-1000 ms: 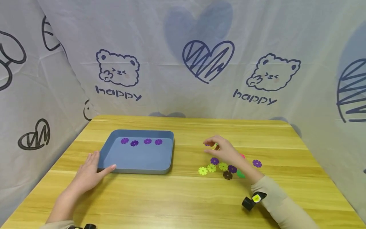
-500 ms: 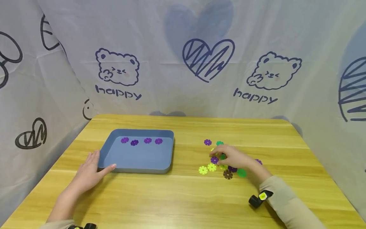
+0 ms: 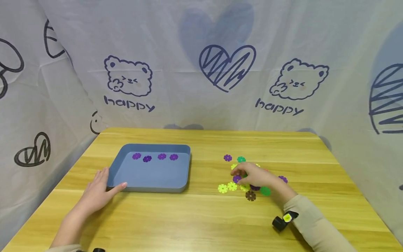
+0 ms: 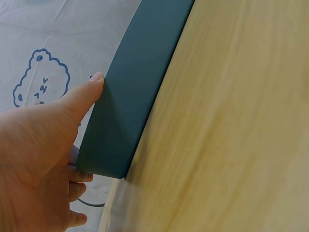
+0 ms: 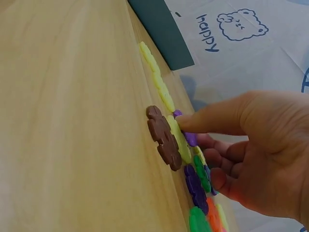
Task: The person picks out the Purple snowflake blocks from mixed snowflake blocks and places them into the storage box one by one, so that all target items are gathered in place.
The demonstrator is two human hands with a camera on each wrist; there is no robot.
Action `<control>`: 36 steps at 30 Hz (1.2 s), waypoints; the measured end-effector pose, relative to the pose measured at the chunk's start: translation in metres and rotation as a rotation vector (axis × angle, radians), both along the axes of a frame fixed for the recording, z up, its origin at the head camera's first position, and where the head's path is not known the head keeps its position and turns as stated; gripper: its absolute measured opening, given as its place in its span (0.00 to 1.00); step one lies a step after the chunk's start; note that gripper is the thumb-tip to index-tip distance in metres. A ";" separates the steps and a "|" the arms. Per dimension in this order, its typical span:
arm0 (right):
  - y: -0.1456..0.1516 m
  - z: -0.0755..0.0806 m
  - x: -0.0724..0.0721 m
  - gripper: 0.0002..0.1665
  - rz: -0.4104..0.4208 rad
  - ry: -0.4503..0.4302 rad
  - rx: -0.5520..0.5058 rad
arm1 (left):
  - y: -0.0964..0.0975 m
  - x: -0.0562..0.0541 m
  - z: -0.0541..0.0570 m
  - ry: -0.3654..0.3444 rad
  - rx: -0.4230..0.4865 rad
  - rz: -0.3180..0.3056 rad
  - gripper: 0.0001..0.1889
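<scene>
As seen from above, note yellow wood-grain table [image 3: 189, 224] bearing blue-grey rectangular tray [image 3: 148, 174] at left. At tray's near left corner, see left hand [image 3: 97, 192] with straight fingers, thumb along rim. At right, see right hand [image 3: 255, 174] with fingers bent around purple flower-shaped disc [image 3: 237, 179]; pinched or merely touched, cannot tell. Nearby, see brown flower-shaped disc [image 3: 250, 196]; in tray, four purple flower-shaped discs [image 3: 147, 159].

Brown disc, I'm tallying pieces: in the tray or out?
Out: the brown disc lies on the table, apart from the blue tray.
</scene>
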State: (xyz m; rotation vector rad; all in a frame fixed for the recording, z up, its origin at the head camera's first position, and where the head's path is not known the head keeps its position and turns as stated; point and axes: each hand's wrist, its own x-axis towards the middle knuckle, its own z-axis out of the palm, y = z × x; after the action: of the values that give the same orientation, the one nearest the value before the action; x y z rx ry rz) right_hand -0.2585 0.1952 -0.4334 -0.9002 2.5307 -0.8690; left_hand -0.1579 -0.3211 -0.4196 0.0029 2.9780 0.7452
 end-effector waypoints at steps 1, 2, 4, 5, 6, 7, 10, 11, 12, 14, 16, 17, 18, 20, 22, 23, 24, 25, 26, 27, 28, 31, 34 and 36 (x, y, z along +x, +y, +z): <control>0.000 0.000 0.000 0.17 -0.010 -0.012 -0.003 | 0.000 0.000 0.000 0.000 -0.001 0.000 0.57; 0.000 0.001 0.000 0.16 -0.023 -0.019 -0.006 | 0.000 0.001 0.000 -0.002 -0.003 0.001 0.57; 0.000 0.001 0.001 0.12 -0.052 -0.013 -0.009 | 0.000 0.001 0.001 -0.002 -0.006 0.002 0.57; 0.001 0.002 0.001 0.10 -0.066 -0.003 -0.012 | 0.000 0.001 0.001 -0.002 -0.008 0.003 0.57; 0.001 0.002 0.001 0.08 -0.081 0.008 -0.017 | 0.000 0.001 0.001 -0.001 -0.008 0.003 0.57; 0.001 0.002 0.001 0.06 -0.094 0.017 -0.025 | 0.000 0.001 0.001 -0.001 -0.008 0.003 0.57; 0.000 0.004 0.000 0.05 -0.116 0.032 -0.049 | 0.000 0.001 0.000 0.001 -0.007 0.002 0.57; -0.001 0.005 0.000 0.05 -0.114 0.025 -0.059 | 0.000 0.002 0.000 0.001 -0.009 0.001 0.57; -0.003 0.006 -0.001 0.05 -0.109 0.017 -0.067 | 0.000 0.002 0.000 0.000 -0.009 0.000 0.57; -0.008 0.009 -0.001 0.05 -0.091 0.014 -0.073 | -0.001 0.003 -0.001 0.000 -0.012 0.002 0.57; -0.013 0.013 -0.003 0.05 -0.063 0.030 -0.081 | -0.001 0.004 -0.002 0.001 -0.014 0.003 0.57; -0.016 0.016 -0.005 0.05 -0.051 0.042 -0.083 | -0.001 0.004 -0.002 0.002 -0.014 0.004 0.57; -0.020 0.019 -0.006 0.05 -0.042 0.059 -0.084 | 0.000 0.003 -0.002 0.004 -0.014 0.005 0.57; -0.028 0.024 -0.010 0.03 -0.027 0.086 -0.094 | 0.000 0.002 -0.002 0.008 -0.016 0.004 0.57; -0.038 0.029 -0.013 0.03 -0.023 0.073 -0.122 | -0.001 0.002 -0.001 0.008 -0.015 0.002 0.57; -0.043 0.031 -0.015 0.03 -0.029 0.054 -0.140 | -0.001 0.002 -0.001 0.008 -0.015 0.001 0.57; -0.049 0.033 -0.016 0.04 -0.029 0.038 -0.160 | -0.001 0.002 -0.001 0.008 -0.016 0.001 0.57; -0.055 0.035 -0.018 0.04 -0.031 0.021 -0.181 | -0.001 0.002 -0.001 0.008 -0.015 0.000 0.57; -0.060 0.037 -0.019 0.05 -0.033 0.005 -0.199 | -0.001 0.002 -0.001 0.008 -0.015 0.000 0.57; -0.066 0.038 -0.021 0.05 -0.032 -0.009 -0.216 | -0.001 0.002 -0.001 0.008 -0.016 -0.001 0.57; -0.072 0.040 -0.022 0.05 -0.030 -0.022 -0.233 | -0.001 0.002 -0.002 0.006 -0.015 -0.001 0.57; -0.091 0.044 -0.025 0.07 -0.029 -0.044 -0.274 | -0.001 0.003 -0.002 0.004 -0.015 0.001 0.57; -0.110 0.049 -0.027 0.08 -0.029 -0.062 -0.324 | -0.001 0.003 -0.002 0.003 -0.014 0.004 0.57; -0.122 0.053 -0.028 0.09 -0.031 -0.065 -0.355 | -0.001 0.002 -0.001 0.007 -0.017 0.004 0.57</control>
State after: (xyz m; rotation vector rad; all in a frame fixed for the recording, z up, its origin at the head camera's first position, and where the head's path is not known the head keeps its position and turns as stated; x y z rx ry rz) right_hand -0.2869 0.0730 -0.3806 -0.9162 2.3803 -1.3630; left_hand -0.1559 -0.3221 -0.4206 -0.0021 2.9913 0.7220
